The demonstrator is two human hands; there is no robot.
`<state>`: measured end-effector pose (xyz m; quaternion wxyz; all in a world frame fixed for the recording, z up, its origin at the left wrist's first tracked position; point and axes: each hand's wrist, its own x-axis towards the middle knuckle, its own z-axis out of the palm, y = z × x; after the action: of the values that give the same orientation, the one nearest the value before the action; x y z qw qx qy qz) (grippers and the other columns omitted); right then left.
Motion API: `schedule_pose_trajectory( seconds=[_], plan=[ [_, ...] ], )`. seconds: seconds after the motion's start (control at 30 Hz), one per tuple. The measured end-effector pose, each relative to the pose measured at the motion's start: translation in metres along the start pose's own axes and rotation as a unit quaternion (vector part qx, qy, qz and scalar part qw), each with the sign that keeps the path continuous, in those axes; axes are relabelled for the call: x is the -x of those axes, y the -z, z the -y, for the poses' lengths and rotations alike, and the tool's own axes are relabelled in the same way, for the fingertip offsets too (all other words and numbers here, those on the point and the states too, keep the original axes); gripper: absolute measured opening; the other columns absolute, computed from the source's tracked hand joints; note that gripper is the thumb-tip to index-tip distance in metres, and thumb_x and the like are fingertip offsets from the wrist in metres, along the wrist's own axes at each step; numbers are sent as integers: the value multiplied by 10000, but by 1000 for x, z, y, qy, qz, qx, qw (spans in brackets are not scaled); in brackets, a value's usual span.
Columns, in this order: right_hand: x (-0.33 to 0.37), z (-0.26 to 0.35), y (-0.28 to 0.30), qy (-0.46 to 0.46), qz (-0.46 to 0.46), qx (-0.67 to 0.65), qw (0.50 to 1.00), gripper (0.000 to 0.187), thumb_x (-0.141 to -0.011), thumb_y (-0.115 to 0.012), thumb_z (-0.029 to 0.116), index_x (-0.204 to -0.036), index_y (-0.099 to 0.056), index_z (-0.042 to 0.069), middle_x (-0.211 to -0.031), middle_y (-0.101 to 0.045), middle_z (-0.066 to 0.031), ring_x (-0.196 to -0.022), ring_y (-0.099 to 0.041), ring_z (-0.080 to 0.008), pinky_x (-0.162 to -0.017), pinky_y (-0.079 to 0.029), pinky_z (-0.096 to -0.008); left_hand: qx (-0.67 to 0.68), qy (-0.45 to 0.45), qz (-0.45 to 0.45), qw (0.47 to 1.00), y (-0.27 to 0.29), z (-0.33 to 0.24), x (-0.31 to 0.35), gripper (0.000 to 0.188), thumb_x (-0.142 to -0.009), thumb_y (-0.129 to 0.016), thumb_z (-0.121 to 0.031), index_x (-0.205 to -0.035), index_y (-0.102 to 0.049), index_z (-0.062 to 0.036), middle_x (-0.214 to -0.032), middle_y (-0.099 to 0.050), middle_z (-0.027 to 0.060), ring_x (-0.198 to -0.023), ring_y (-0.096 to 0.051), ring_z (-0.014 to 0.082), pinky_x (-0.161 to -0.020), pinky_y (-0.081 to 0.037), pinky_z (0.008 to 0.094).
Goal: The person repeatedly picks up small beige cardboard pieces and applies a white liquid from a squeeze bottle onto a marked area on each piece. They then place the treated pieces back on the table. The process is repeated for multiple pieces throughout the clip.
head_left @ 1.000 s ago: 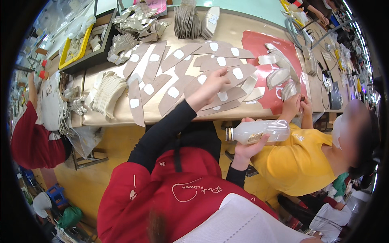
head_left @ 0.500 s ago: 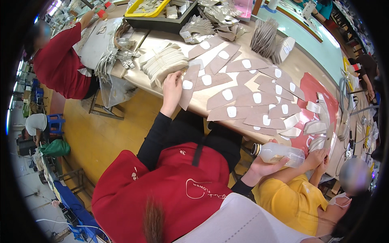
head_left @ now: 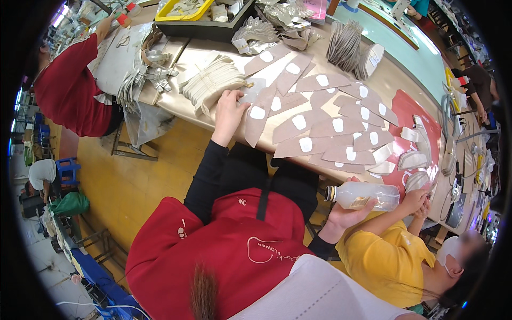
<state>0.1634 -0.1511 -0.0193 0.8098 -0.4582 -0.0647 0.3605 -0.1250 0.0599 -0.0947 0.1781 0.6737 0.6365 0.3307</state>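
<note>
My right hand [head_left: 345, 214] is wrapped round a translucent plastic bottle [head_left: 368, 196], tilted on its side with its dark-and-gold neck pointing left. Whitish contents show through its wall. On the table's near edge rests my left hand [head_left: 229, 116], fingers bent and thumb apart from them, beside a translucent sheet [head_left: 255, 88]. Close to its thumb lies a taupe curved piece [head_left: 261, 125] with a white patch. Several similar taupe pieces [head_left: 336, 127] with white patches overlap to the right. Left of the hand stands a tied bundle of cream pieces [head_left: 210, 80].
At the back are a black tray [head_left: 200, 29] with a yellow tray [head_left: 184, 9] and stacked grey pieces [head_left: 344, 45]. A co-worker in yellow [head_left: 381, 256] handles pieces beside a red sheet [head_left: 413, 128] at right. Another person in red [head_left: 69, 90] works at far left.
The taupe piece by my left hand has shifted right and apart from the fingers. The bottle in my right hand has turned nearer to level. My view has shifted slightly.
</note>
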Motion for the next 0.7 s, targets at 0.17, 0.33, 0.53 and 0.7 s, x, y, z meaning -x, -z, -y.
schedule_pose_trajectory(
  seconds=[0.17, 0.33, 0.53, 0.7],
  plan=[
    [0, 0, 0, -7, -7, 6, 1000, 622, -855, -532, 559, -1182, -482, 32, -1024, -613, -203, -949, -599, -308, -866, -483, -428, -50, 38, 23, 998, 7, -3, 3, 266, -744, -696, -119, -971, -613, -7, -912, -597, 135, -738, -583, 285, -689, -474, 358],
    [1, -2, -2, -25, 17, -3, 1000, 633, -889, -495, 549, -1246, -421, 31, -1064, -595, -221, -987, -593, -309, -895, -476, -421, -39, 53, 45, 997, 31, -15, 4, 272, -753, -690, -124, -987, -611, -11, -891, -627, 147, -805, -614, 289, -709, -479, 365],
    [1, -5, -6, -36, 9, 12, 999, 617, -881, -503, 552, -1196, -466, 23, -1027, -612, -214, -971, -603, -301, -868, -489, -420, -156, -232, 41, 959, 20, -21, -43, 373, -681, -712, -78, -1038, -602, -75, -965, -605, 74, -999, -538, 256, -840, -402, 390],
    [7, -2, -2, -32, 50, -17, 998, 641, -895, -502, 524, -1268, -397, 14, -1062, -590, -227, -1003, -592, -324, -924, -467, -446, -179, -138, 216, 950, 10, -18, -70, 412, -629, -745, -69, -1010, -594, -116, -1013, -574, 43, -1019, -495, 249, -849, -318, 460]
  ],
)
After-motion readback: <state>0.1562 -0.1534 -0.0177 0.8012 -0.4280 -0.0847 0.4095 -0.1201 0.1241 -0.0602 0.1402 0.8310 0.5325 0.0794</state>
